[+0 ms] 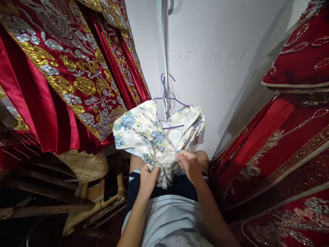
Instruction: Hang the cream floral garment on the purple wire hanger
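"Several red embroidered garments [84,85] flank what?"

"A floral top [138,130], lower front above the lap [180,188], shoulders over the ends of a purple hanger [165,92]."

"Why two hands?"

"Left hand [148,180] and right hand [190,166] pinch its front between thumbs and fingers, probably steadying both sides."

"Its look?"

"Cream, blue-flowered, creased, open-necked."

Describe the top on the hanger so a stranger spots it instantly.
Find the pale wall between the red costumes. In front, on a purple hanger, is a cream top, held by left hand and right hand. Blue flowers set it apart from its red neighbours.
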The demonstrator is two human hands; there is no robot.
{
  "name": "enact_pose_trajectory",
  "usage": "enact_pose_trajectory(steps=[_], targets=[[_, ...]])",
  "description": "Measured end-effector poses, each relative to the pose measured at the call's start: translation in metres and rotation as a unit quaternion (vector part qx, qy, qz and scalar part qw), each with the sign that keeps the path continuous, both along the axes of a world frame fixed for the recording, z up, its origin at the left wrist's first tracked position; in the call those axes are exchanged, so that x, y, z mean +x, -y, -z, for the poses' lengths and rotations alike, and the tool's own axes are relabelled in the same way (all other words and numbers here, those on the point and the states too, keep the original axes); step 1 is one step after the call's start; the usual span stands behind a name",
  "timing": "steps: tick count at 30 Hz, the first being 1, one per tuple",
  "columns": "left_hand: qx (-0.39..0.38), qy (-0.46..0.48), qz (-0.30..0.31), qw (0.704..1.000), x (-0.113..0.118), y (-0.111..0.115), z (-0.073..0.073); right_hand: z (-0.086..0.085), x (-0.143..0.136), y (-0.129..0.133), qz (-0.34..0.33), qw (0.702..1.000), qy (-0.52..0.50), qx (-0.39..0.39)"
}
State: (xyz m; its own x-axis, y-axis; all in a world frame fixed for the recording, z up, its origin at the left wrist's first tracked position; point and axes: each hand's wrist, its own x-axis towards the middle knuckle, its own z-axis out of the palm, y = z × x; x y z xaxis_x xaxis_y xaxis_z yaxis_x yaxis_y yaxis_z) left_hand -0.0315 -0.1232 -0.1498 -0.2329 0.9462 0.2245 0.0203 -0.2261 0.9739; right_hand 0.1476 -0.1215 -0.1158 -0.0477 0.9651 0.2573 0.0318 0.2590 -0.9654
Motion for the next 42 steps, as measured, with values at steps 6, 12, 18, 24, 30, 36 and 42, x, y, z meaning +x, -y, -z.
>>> enact_pose_trajectory(steps=[6,12,18,24,30,36,42], targets=[[0.166,0.103,-0.249,0.949,-0.026,-0.014,0.003,0.003,-0.007,0.001,-0.034,0.999,-0.012,-0.014],[0.237,-0.144,-0.06,0.959,0.001,-0.001,-0.003,0.01,-0.017,-0.005,-0.035,0.999,-0.027,-0.026],[0.201,-0.222,0.077,0.951,0.032,-0.019,-0.006,0.007,-0.017,-0.004,-0.017,0.997,-0.063,-0.027],[0.185,-0.237,0.114,0.947,0.032,-0.024,-0.007,-0.018,-0.007,-0.034,-0.04,0.983,-0.146,-0.104],[0.158,-0.228,0.094,0.956,0.025,-0.04,0.017,-0.068,-0.002,-0.082,0.007,0.993,0.085,0.085],[0.137,-0.225,0.119,0.957,0.017,-0.048,0.022,-0.125,0.007,-0.113,0.036,0.873,0.391,0.29],[0.138,-0.258,0.142,0.946,0.013,-0.05,0.026,-0.161,0.004,-0.135,0.074,0.867,0.385,0.308]])
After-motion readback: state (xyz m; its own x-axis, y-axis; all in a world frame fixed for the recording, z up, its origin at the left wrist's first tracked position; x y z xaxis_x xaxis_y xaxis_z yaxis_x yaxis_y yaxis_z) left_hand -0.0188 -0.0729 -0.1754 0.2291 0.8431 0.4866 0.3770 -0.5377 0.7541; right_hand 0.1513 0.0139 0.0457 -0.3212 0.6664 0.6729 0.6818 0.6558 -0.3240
